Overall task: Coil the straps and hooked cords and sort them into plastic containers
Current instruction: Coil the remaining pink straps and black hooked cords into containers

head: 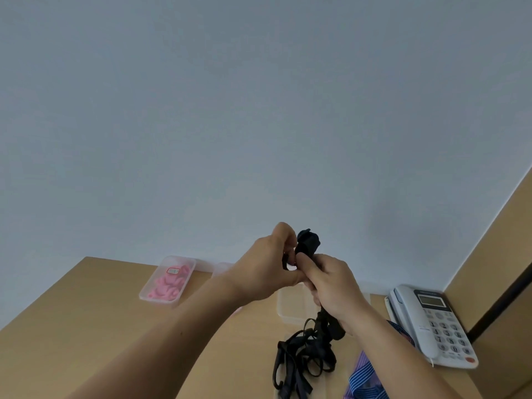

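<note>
Head view puts the black strap point(308, 242) up in the air over the desk point(86, 312), its wound end showing as a small dark knob above both hands. From that knob the strap's long axis runs almost straight down and slightly to the right. It passes through the right hand point(335, 292), leaves below the heel of the palm, and drops into a loose tangle point(302, 358) of black webbing lying on the desk.

The right hand is closed round the strap, thumb pressed against the base of the knob. The left hand point(266, 272) comes in from the left at the same height, fingers curled, and pinches the strap beside the knob; a bit of black shows between its fingers. Both hands touch there, so the left is the one free to turn the winding, and the right feeds from below. I judge that the unwound length lies below the grip, so the next turns have to draw it upward out of the tangle, where loops could snag.

An empty container point(289, 308) sits directly behind and beneath the hands, nearer than the pink container point(144, 295) holding pink coils point(169, 283) farther left. A striped strap point(364, 375) lies right of the tangle, beside a telephone point(434, 323).
</note>
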`<action>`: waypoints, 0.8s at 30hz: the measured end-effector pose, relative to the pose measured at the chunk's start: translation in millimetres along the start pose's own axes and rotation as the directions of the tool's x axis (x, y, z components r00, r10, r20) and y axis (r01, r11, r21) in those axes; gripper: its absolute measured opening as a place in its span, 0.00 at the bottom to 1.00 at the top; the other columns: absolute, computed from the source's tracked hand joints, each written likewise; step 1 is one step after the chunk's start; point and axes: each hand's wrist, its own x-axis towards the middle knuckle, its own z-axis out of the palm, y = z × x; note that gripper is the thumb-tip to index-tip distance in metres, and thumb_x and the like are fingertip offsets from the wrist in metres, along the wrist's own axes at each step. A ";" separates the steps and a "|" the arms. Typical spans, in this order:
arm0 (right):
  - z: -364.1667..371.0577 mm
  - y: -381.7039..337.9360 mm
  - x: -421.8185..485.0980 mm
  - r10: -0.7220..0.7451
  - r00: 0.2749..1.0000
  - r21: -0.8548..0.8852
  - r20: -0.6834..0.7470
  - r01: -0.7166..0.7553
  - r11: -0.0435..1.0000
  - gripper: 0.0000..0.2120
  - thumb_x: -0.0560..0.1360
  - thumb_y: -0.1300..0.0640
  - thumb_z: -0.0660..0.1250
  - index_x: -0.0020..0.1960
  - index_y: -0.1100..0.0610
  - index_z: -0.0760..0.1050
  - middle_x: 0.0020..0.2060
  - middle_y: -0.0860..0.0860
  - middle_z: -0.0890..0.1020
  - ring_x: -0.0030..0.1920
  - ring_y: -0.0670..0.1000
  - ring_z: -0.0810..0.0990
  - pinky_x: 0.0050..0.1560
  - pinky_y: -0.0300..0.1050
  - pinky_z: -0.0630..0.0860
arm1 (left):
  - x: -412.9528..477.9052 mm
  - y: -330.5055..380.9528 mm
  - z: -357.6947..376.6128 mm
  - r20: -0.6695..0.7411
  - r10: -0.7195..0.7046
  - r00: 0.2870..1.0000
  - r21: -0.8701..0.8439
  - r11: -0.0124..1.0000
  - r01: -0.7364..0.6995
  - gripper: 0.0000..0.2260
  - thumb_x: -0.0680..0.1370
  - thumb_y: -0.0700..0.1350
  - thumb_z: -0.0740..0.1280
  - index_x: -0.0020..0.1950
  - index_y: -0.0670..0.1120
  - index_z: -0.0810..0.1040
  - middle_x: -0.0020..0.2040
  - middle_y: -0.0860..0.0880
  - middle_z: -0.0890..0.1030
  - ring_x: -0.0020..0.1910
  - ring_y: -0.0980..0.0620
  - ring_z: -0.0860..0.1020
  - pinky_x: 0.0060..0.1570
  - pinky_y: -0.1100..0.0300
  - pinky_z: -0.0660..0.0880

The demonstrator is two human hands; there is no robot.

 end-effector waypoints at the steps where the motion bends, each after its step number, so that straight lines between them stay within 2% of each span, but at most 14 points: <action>1: 1.2 1.0 -0.1 -0.011 0.999 0.009 -0.036 0.011 1.000 0.23 0.78 0.45 0.64 0.33 0.62 0.67 0.25 0.51 0.68 0.25 0.50 0.63 0.32 0.46 0.62 | -0.7 0.2 0.9 -0.017 -0.004 1.000 -0.018 1.000 0.004 0.23 0.69 0.47 0.78 0.46 0.58 0.62 0.35 0.62 0.76 0.28 0.61 0.71 0.29 0.71 0.66; 4: 3.4 2.7 0.4 -0.047 0.988 0.094 -0.146 0.061 0.994 0.17 0.78 0.50 0.66 0.35 0.60 0.72 0.24 0.49 0.72 0.25 0.48 0.68 0.29 0.43 0.67 | -1.5 -0.9 2.3 -0.060 -0.168 0.984 -0.103 0.981 0.162 0.23 0.68 0.55 0.79 0.50 0.55 0.66 0.43 0.58 0.79 0.30 0.60 0.75 0.32 0.68 0.69; 6: 4.4 1.8 1.8 -0.061 0.981 0.151 -0.184 0.089 0.984 0.11 0.78 0.53 0.66 0.40 0.56 0.75 0.26 0.48 0.76 0.26 0.47 0.72 0.29 0.37 0.70 | -4.6 -3.3 2.1 0.060 -0.291 0.955 -0.191 0.936 0.297 0.18 0.72 0.58 0.74 0.49 0.48 0.72 0.38 0.52 0.83 0.28 0.55 0.77 0.31 0.61 0.73; 9: 6.7 1.7 2.9 -0.032 0.990 0.203 -0.137 0.060 0.977 0.07 0.79 0.53 0.67 0.43 0.53 0.77 0.28 0.48 0.78 0.27 0.48 0.74 0.29 0.37 0.72 | -10.3 0.7 4.2 0.229 -0.277 0.933 -0.257 0.907 0.333 0.14 0.81 0.54 0.63 0.45 0.44 0.78 0.37 0.48 0.84 0.27 0.49 0.79 0.29 0.58 0.76; 10: 8.3 2.5 2.7 0.009 0.993 0.243 -0.116 0.020 0.970 0.08 0.79 0.53 0.67 0.42 0.53 0.78 0.28 0.49 0.78 0.26 0.49 0.73 0.28 0.39 0.71 | -10.0 3.0 5.0 0.219 -0.261 0.940 -0.181 0.936 0.302 0.14 0.83 0.52 0.60 0.45 0.45 0.77 0.38 0.48 0.84 0.28 0.49 0.80 0.29 0.60 0.75; 12: 14.0 4.0 2.7 0.156 0.986 0.377 -0.065 -0.121 0.918 0.11 0.79 0.52 0.65 0.42 0.56 0.78 0.29 0.52 0.77 0.26 0.51 0.72 0.26 0.44 0.70 | -5.8 3.6 9.2 0.159 -0.202 0.966 0.239 0.958 0.161 0.10 0.83 0.47 0.56 0.48 0.45 0.74 0.42 0.49 0.84 0.34 0.48 0.82 0.28 0.61 0.71; 13: 17.8 4.0 2.8 0.237 0.971 0.439 -0.028 -0.202 0.876 0.12 0.80 0.51 0.64 0.43 0.58 0.77 0.30 0.53 0.78 0.25 0.52 0.72 0.26 0.44 0.69 | -4.5 3.5 11.3 0.134 -0.174 0.976 0.473 0.877 0.091 0.07 0.83 0.43 0.56 0.51 0.45 0.72 0.45 0.49 0.83 0.39 0.46 0.81 0.27 0.59 0.66; 15: 24.7 2.1 3.3 0.342 0.939 0.483 0.041 -0.318 0.816 0.15 0.81 0.50 0.60 0.45 0.59 0.77 0.30 0.53 0.79 0.24 0.53 0.72 0.26 0.42 0.68 | -5.0 1.1 15.4 0.089 -0.164 0.982 0.708 0.704 0.054 0.06 0.80 0.38 0.56 0.55 0.45 0.70 0.47 0.47 0.82 0.44 0.44 0.80 0.25 0.59 0.56; 18: 29.2 -2.1 4.4 0.366 0.925 0.466 0.107 -0.371 0.803 0.20 0.81 0.46 0.56 0.46 0.60 0.79 0.30 0.52 0.81 0.24 0.52 0.71 0.25 0.40 0.66 | -11.1 -1.6 16.9 0.087 -0.167 0.982 0.812 0.583 0.027 0.06 0.77 0.37 0.62 0.52 0.45 0.70 0.42 0.48 0.82 0.38 0.48 0.81 0.24 0.60 0.51; 20: 29.2 -2.7 5.3 0.374 0.922 0.427 0.104 -0.381 0.820 0.25 0.80 0.40 0.56 0.44 0.60 0.81 0.31 0.53 0.82 0.24 0.51 0.70 0.25 0.40 0.67 | -16.9 -2.7 15.0 0.112 -0.105 0.988 0.864 0.501 -0.045 0.11 0.64 0.41 0.75 0.40 0.47 0.74 0.28 0.53 0.77 0.24 0.55 0.76 0.22 0.62 0.47; 21: 28.6 -1.9 5.8 0.383 0.921 0.399 0.075 -0.380 0.835 0.27 0.79 0.38 0.57 0.42 0.60 0.81 0.30 0.54 0.82 0.23 0.51 0.69 0.25 0.40 0.66 | -19.6 -1.5 14.0 0.110 -0.075 0.991 0.877 0.477 -0.061 0.13 0.58 0.43 0.78 0.36 0.48 0.76 0.24 0.54 0.73 0.20 0.57 0.72 0.22 0.62 0.47; 22: 27.9 -0.3 6.2 0.392 0.919 0.384 0.039 -0.376 0.843 0.28 0.78 0.37 0.58 0.41 0.60 0.81 0.30 0.54 0.82 0.22 0.51 0.69 0.24 0.40 0.66 | -22.4 -3.0 15.8 0.128 -0.058 0.990 0.880 0.468 -0.086 0.13 0.59 0.44 0.78 0.39 0.47 0.79 0.25 0.54 0.73 0.21 0.57 0.72 0.24 0.61 0.50; 23: 27.5 1.9 6.8 0.400 0.916 0.392 0.007 -0.371 0.842 0.28 0.78 0.37 0.60 0.41 0.61 0.81 0.30 0.55 0.82 0.22 0.51 0.68 0.24 0.41 0.65 | -25.8 -8.5 20.0 0.148 -0.023 0.989 0.874 0.471 -0.120 0.15 0.66 0.44 0.75 0.50 0.43 0.80 0.31 0.53 0.77 0.27 0.55 0.75 0.27 0.60 0.52; 24: 27.1 3.8 6.9 0.409 0.912 0.410 -0.021 -0.365 0.836 0.27 0.77 0.38 0.62 0.41 0.61 0.81 0.30 0.55 0.82 0.22 0.51 0.67 0.25 0.42 0.65 | -26.2 -13.2 23.8 0.127 0.001 0.992 0.854 0.509 -0.110 0.19 0.74 0.42 0.67 0.64 0.40 0.74 0.40 0.51 0.79 0.37 0.52 0.77 0.30 0.59 0.54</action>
